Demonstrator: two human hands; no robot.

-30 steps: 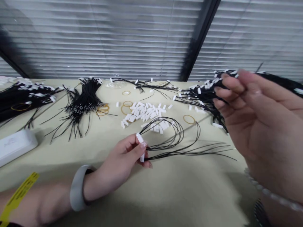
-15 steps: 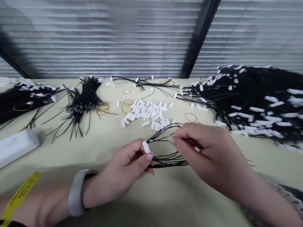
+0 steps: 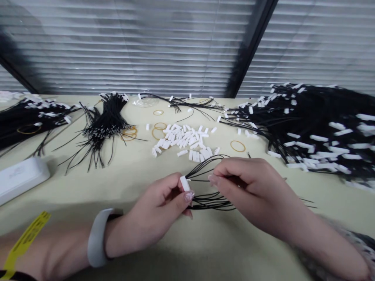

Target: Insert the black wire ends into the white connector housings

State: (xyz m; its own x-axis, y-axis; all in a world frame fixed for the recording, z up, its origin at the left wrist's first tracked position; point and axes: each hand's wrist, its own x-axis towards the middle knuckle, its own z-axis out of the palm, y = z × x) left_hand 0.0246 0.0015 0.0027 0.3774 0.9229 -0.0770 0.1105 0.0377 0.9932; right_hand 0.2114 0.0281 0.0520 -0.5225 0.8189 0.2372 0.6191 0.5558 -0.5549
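In the middle of the head view, my left hand (image 3: pixel 158 210) pinches a white connector housing (image 3: pixel 185 183) between thumb and fingers. Black wires (image 3: pixel 209 201) run from the housing toward the right, an upper group bowing upward and a lower group more level. My right hand (image 3: pixel 249 187) is closed, thumb and forefinger pinching a thin black wire whose bright metal tip (image 3: pixel 188 180) is at the housing's upper end. How far that tip is inside, I cannot tell. Behind my hands lies a pile of loose white connector housings (image 3: pixel 183 136).
Black wire bundles with white ends lie right (image 3: pixel 316 128) and far left. A tied black bundle (image 3: pixel 105 117) stands left of the pile. Yellow rubber bands (image 3: pixel 237 146) are scattered about. A white box (image 3: pixel 23 177) sits at the left edge, with window blinds (image 3: pixel 175 47) behind the table.
The view has shifted a little. My right hand is slightly lower, its pinch still on the wire. My left hand keeps its hold on the housing.
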